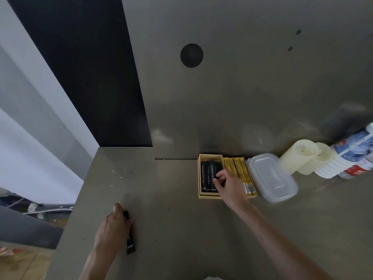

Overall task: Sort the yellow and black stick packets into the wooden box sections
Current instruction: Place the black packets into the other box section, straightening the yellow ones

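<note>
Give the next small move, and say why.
Probably carry the black packet in the left hand to the left section of the box: the right hand pinches black packets there, and yellow packets fill the right section.

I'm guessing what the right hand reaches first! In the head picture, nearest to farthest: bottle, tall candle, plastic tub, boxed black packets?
1. Black packets, touched by the right hand in the wooden box.
2. Plastic tub, just right of the box.
3. Tall candle, beyond the tub.
4. Bottle, far right.
</note>
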Available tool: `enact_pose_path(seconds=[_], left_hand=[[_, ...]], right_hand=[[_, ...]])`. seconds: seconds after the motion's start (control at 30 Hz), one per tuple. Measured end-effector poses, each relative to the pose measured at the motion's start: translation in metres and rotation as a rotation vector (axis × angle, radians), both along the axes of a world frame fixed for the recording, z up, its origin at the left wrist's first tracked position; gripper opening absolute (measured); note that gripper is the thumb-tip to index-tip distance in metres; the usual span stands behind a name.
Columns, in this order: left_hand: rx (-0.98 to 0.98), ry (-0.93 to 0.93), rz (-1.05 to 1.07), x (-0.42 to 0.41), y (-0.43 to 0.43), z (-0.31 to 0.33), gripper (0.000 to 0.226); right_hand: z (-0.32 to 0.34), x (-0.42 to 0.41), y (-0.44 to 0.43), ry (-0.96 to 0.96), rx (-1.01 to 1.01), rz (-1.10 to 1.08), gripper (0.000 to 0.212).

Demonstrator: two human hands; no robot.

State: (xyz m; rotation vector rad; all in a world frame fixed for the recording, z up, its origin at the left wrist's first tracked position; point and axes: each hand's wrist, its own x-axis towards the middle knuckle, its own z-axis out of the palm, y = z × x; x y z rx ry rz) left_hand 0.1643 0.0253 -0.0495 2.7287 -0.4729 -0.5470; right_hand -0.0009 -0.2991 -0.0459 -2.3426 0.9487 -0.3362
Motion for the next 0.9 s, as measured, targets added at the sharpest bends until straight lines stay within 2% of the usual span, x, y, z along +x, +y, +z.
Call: enact_pose_path(seconds=[0.17,0.27,0.37,0.43,0.5,0.57,0.67,0.8,0.9], left_hand=[[-0.112,0.006,-0.013,-0.003,-0.017,-0.006,0.022],[-0.181,0.047,-0.035,-0.005,-0.032,-0.004,0.017],[-0.403,0.189,-0.015,-0.011,-0.056,0.005,0.01],[-0.659,0.35,0.037,-0.02,-0.075,0.017,0.01],[-0.835,0.409,0.04,-0.026,-0.092,0.031,0.006],[-0.935,0.443,0.026,-0.031,-0.105,0.045,0.005],[-0.983,0.452,0.006,-0.033,-0.115,0.055,0.005],[-1.032,0.463,0.058,-0.035,-0.12,0.059,0.011],[-1.065,0.47,0.087,-0.036,-0.121,0.064,0.014]], right_hand=[[0.001,-0.004,0.004,-0.052,0.01,-0.007,0.014],[0.002,-0.01,0.016,-0.118,-0.058,0.016,0.009],[0.013,-0.013,0.04,-0.227,-0.023,0.108,0.007],[0.025,-0.015,0.061,-0.268,0.145,0.187,0.021],[0.035,-0.015,0.08,-0.244,0.387,0.263,0.034],[0.036,-0.015,0.091,-0.215,0.549,0.309,0.03],[0.037,-0.015,0.092,-0.244,0.634,0.262,0.014],[0.043,-0.016,0.086,-0.352,0.807,0.205,0.02],[0.047,-0.018,0.084,-0.427,1.022,0.151,0.024]])
